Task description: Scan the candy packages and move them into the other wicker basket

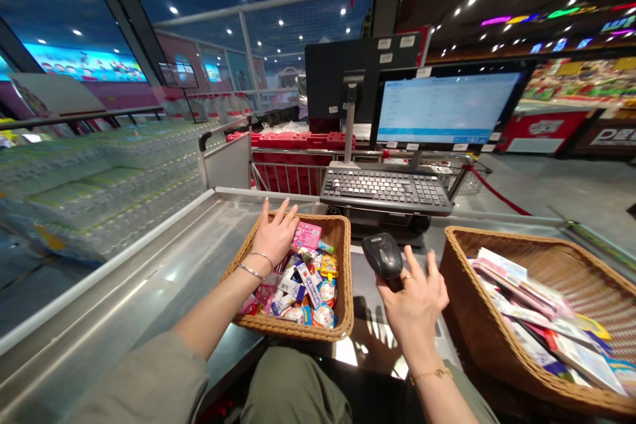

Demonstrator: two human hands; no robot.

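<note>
My left hand [275, 238] reaches over the far left part of a wicker basket [348, 291], with its fingers spread. No item shows in its grasp. Several small packaged sweets fill this basket, among them a pink box [307, 234], a white and purple box [310, 283] and round blue-and-white packs [322, 315]. To the right of the basket, my right hand [415, 298] has a black barcode scanner [381, 254] by its handle, between thumb and fingers. Some of its fingers stretch out past the handle, and the palm side is hidden.
A second wicker basket [464, 291] with flat packages stands at right on the metal counter [149, 285]. Beyond the baskets are a keyboard [387, 187], a lit monitor [442, 106] and a red shopping cart [293, 172]. Stacked bottle packs [109, 179] line the left side.
</note>
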